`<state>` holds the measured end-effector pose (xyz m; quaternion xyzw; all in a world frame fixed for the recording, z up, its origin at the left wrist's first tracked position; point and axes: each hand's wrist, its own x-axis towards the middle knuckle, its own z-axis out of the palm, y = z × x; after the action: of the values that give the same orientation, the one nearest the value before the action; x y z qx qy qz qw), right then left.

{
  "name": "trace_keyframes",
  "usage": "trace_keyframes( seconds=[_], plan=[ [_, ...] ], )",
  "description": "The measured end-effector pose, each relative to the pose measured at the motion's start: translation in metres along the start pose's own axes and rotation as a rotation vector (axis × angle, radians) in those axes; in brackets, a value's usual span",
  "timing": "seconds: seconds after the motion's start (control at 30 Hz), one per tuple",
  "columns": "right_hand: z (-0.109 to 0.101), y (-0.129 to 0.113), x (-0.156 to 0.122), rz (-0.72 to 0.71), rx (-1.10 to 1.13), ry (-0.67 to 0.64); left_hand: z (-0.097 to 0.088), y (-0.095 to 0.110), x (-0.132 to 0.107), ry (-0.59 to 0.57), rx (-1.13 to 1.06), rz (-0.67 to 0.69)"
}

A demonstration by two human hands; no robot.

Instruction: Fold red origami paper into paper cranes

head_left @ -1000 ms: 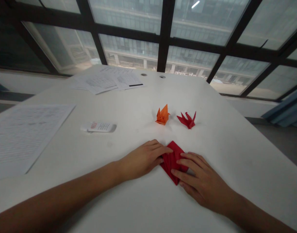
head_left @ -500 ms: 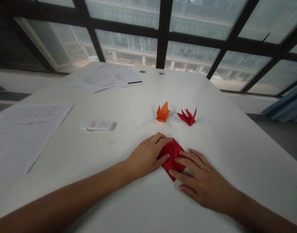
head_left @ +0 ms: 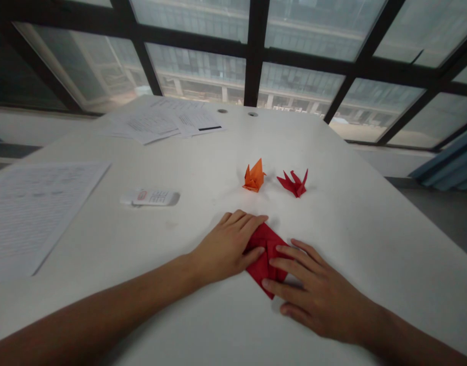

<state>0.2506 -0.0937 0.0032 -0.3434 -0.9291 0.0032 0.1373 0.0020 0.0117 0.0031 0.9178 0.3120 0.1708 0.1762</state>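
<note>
Near the front edge of the white table [head_left: 355, 229], a folded dark-red paper sheet [head_left: 264, 252] lies flat beneath the left hand [head_left: 226, 246] and right hand [head_left: 313, 297], fingers spread, pressing, gripping nothing. Looks like crease-flattening; next wants firm, even pressure along the fold.

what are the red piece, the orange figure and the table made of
The red piece: paper, matte, going by the sharp creases and flat layered flaps under the left hand and right hand. The orange figure: likely the same thin paper, matte; crisp folded points stand up. The table: smooth white top, faint sheen, probably laminate, though the look leaves it open.
</note>
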Motion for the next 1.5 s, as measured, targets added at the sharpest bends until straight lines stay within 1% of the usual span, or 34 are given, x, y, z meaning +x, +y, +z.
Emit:
trace_keyframes(
  seconds=[0.07,0.17,0.27,0.33,0.43,0.57,0.63,0.73,0.8,0.97,1.07,1.17,1.23,1.4,1.5],
  plan=[
    [0.001,0.0,-0.001,0.001,0.005,-0.006,0.0,-0.001,-0.001,0.0,-0.053,0.027],
    [0.001,0.0,-0.001,0.001,0.011,-0.013,0.0,-0.003,-0.002,0.009,-0.129,0.03],
    [0.0,0.0,-0.001,0.003,0.015,-0.005,-0.001,-0.005,-0.003,-0.012,-0.173,0.044],
    [-0.001,-0.001,-0.001,0.011,0.026,-0.002,-0.003,-0.004,-0.002,-0.048,-0.157,0.092],
    [-0.001,-0.001,0.0,0.025,0.044,-0.009,-0.005,-0.002,-0.001,-0.084,-0.076,0.169],
    [-0.002,-0.001,0.0,0.016,0.056,-0.026,-0.005,0.0,-0.001,-0.077,-0.012,0.216],
    [-0.001,-0.001,0.0,0.008,0.058,0.002,-0.005,0.001,-0.002,-0.069,-0.001,0.221],
    [0.001,-0.001,-0.002,-0.031,0.04,0.085,-0.006,0.003,-0.002,-0.071,0.016,0.235],
    [0.001,-0.001,-0.001,-0.038,0.036,0.102,-0.007,0.004,-0.003,-0.085,0.028,0.246],
    [-0.001,0.0,0.002,0.006,0.09,0.039,-0.008,0.007,-0.002,-0.106,0.049,0.224],
    [-0.002,0.0,0.002,0.006,0.059,0.023,-0.009,0.007,-0.001,-0.119,0.058,0.222],
    [-0.003,0.0,0.0,0.015,0.028,-0.032,-0.009,0.007,-0.001,-0.124,0.056,0.226],
    [-0.003,0.001,0.0,0.024,0.045,-0.053,-0.009,0.006,-0.001,-0.117,0.049,0.22],
    [-0.002,0.002,0.001,0.035,0.099,-0.025,-0.009,0.005,-0.001,-0.112,0.032,0.209],
    [-0.001,0.002,0.002,0.04,0.108,-0.037,-0.01,0.004,0.0,-0.107,0.036,0.203]
  ],
)
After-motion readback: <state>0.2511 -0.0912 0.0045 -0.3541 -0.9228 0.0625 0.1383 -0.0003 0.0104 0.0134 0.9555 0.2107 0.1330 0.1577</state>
